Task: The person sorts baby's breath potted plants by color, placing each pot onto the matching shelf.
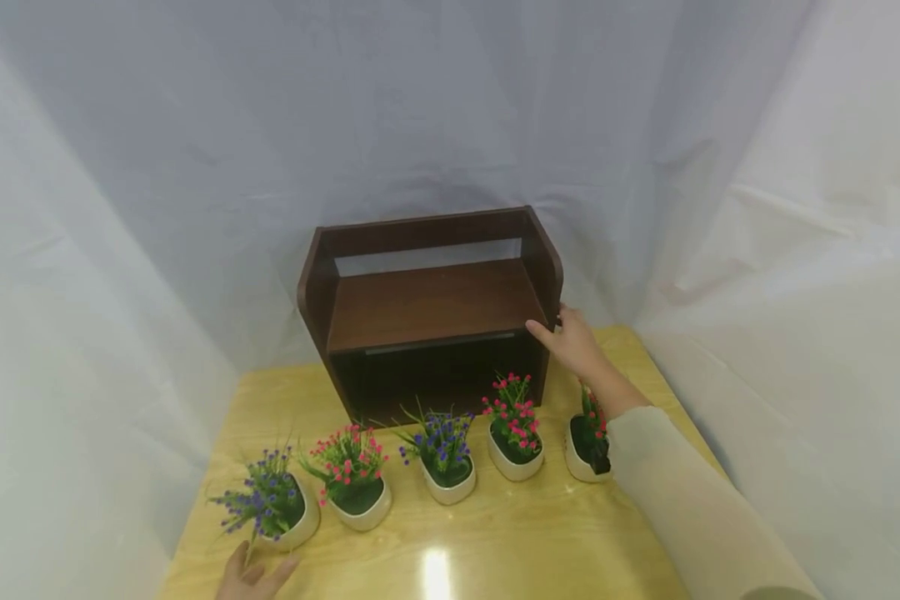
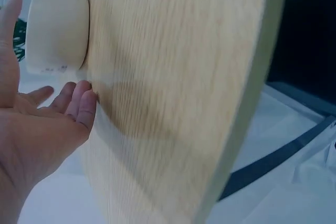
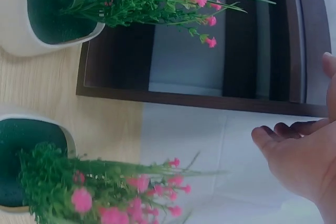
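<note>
A dark brown wooden shelf (image 1: pixel 431 304) with a black glossy front stands at the back of the table. My right hand (image 1: pixel 573 343) is at its right side, thumb spread toward the front edge and fingers beside the outer side panel. In the right wrist view, the right hand (image 3: pixel 302 153) has its fingers loosely extended; firm contact with the panel cannot be made out. My left hand (image 1: pixel 251 577) is low at the left, fingers relaxed, just in front of a white pot with purple-blue flowers (image 1: pixel 262 496). In the left wrist view, the left hand (image 2: pixel 50 124) holds nothing, fingertips near the tabletop.
Several potted flowers line the table (image 1: pixel 450 554) before the shelf: a pink one (image 1: pixel 360 508), a blue one (image 1: pixel 450 487), a red-pink one (image 1: pixel 516 462) and one partly behind the right forearm (image 1: pixel 581 458). White sheeting (image 1: pixel 435 108) hangs behind and at both sides.
</note>
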Motion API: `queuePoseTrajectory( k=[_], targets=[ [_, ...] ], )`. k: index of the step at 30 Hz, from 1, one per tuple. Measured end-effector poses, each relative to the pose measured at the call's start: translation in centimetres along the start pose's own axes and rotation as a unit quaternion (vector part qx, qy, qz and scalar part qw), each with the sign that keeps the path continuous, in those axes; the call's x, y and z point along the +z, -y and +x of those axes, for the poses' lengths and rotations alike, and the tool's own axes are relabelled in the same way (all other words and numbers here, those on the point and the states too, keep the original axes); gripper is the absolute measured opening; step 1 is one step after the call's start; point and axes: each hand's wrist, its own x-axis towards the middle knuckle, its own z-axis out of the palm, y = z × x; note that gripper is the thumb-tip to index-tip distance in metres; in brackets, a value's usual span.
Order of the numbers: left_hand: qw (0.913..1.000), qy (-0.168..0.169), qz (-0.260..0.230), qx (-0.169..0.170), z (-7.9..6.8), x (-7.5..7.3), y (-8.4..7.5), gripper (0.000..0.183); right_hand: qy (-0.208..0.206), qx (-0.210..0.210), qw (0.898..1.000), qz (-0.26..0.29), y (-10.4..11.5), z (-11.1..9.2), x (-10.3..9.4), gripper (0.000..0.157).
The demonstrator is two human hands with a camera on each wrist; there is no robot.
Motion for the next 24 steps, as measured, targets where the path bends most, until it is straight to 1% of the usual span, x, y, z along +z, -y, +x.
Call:
queuePoseTrajectory(
  k=[1,2,4,6,7,9,13,15,19,22,23,24],
  targets=[
    [0.9999,-0.003,0.003,0.009,0.0,0.2,-0.5,0.153,-0.001,-0.001,1.000,0.013,0.0,0.2,0.2,0.075],
    [0.9998,-0.009,-0.005,0.018,0.0,0.4,-1.0,0.151,-0.002,0.000,1.000,0.023,0.0,0.4,0.3,0.072],
    [0.9989,-0.015,-0.015,0.042,-0.1,0.8,-1.9,0.146,-0.011,0.010,0.999,0.030,-0.1,0.7,0.6,0.070],
    [0.9974,-0.026,-0.026,0.062,-0.2,1.2,-2.6,0.145,-0.023,0.027,0.999,0.034,-0.1,1.0,0.9,0.071],
    [0.9961,-0.029,-0.040,0.073,-0.2,1.4,-2.9,0.145,-0.029,0.036,0.998,0.037,0.0,1.2,1.0,0.071],
    [0.9942,-0.043,-0.044,0.088,-0.3,1.6,-3.2,0.144,-0.039,0.050,0.998,0.029,0.1,1.4,1.1,0.072],
    [0.9914,-0.057,-0.040,0.110,-0.3,1.9,-3.6,0.138,-0.048,0.061,0.997,0.010,0.2,1.6,1.1,0.065],
    [0.9905,-0.066,-0.023,0.119,-0.3,2.1,-3.8,0.136,-0.052,0.063,0.997,-0.003,0.2,1.6,1.0,0.062],
    [0.9898,-0.073,-0.004,0.122,-0.4,2.1,-4.2,0.137,-0.059,0.074,0.995,-0.027,0.2,1.5,0.9,0.061],
    [0.9900,-0.079,0.015,0.116,-0.5,2.0,-4.3,0.136,-0.060,0.080,0.994,-0.040,0.1,1.5,1.0,0.063],
    [0.9897,-0.086,0.025,0.112,-0.6,1.9,-4.3,0.134,-0.062,0.080,0.994,-0.044,0.1,1.5,1.0,0.063],
    [0.9891,-0.091,0.034,0.110,-0.5,1.8,-4.2,0.129,-0.063,0.078,0.994,-0.050,0.1,1.4,1.1,0.064]
  ],
)
